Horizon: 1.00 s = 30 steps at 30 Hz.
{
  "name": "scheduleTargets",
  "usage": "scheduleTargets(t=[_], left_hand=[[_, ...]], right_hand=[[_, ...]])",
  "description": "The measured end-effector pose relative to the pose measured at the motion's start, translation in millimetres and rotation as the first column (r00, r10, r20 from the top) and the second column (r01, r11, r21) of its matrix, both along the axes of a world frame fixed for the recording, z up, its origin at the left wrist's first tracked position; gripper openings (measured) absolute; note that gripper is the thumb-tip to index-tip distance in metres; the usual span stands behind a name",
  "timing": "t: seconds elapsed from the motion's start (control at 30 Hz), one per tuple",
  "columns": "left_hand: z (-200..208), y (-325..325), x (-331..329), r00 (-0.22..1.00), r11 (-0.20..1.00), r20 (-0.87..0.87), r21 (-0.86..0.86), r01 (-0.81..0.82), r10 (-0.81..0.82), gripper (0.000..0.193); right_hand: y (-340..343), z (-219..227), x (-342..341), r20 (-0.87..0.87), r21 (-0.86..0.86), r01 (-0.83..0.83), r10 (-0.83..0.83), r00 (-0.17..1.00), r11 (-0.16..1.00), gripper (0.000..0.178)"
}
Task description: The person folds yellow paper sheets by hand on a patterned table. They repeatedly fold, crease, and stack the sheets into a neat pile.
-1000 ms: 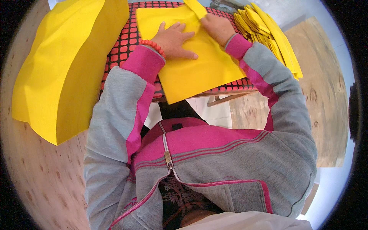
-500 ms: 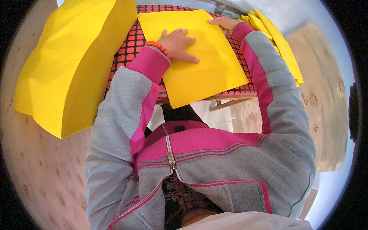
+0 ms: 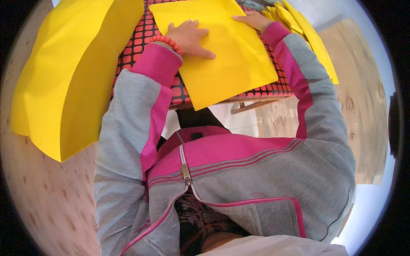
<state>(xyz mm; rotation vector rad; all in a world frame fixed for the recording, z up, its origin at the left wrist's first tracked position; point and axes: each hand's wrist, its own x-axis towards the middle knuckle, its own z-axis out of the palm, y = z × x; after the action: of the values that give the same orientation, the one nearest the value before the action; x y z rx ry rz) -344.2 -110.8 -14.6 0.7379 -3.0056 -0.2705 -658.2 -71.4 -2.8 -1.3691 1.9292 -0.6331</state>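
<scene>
A flat yellow fabric sheet (image 3: 232, 77) lies slanted over a red-and-black patterned tabletop (image 3: 136, 45), its near corner hanging past the front edge. My left hand (image 3: 188, 38), with a red bead bracelet at the wrist, rests on the sheet's left part, palm down and fingers spread. At the sheet's far right edge, my right hand (image 3: 254, 20) touches the fabric with its fingers stretched to the left. Some of the right fingers are hard to make out.
To the left, a large pile of yellow fabric (image 3: 70, 72) droops over the table's side. Folded yellow pieces (image 3: 307, 36) are stacked at the far right. Wooden boards (image 3: 356, 102) stand beyond my right arm, and a wooden table rail (image 3: 256, 104) shows below the tabletop.
The whole view has shifted slightly, with the sheet and table sitting a little higher in the picture. Both hands keep about the same places on the fabric.
</scene>
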Motion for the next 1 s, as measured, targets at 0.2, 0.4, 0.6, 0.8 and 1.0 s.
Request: scheduleTargets(t=[0.2,0.4,0.6,0.8,1.0], left_hand=[[1,-1,1,1.000,1.000,-0.001,-0.019,-0.011,0.011,0.091],[0,-1,-3,0.997,0.999,-0.054,-0.008,0.049,-0.049,0.093],[-9,9,-9,0.991,0.994,-0.072,0.008,0.111,-0.110,0.092],[-6,7,-9,0.994,0.993,-0.043,0.058,0.104,-0.101,0.091],[0,5,-3,0.991,0.987,-0.046,0.100,0.127,-0.123,0.092]], right_hand=[[65,6,-33,0.370,0.135,-0.014,-0.037,0.928,0.991,0.029],[80,5,6,-0.735,-0.148,-0.415,0.181,0.653,0.898,0.014],[83,-3,34,-0.958,-0.173,-0.487,-0.032,0.284,0.856,0.023],[28,12,-42,0.180,0.245,0.053,-0.099,0.979,0.968,0.031],[-20,-2,-38,0.217,0.116,0.045,-0.069,0.974,0.992,0.033]])
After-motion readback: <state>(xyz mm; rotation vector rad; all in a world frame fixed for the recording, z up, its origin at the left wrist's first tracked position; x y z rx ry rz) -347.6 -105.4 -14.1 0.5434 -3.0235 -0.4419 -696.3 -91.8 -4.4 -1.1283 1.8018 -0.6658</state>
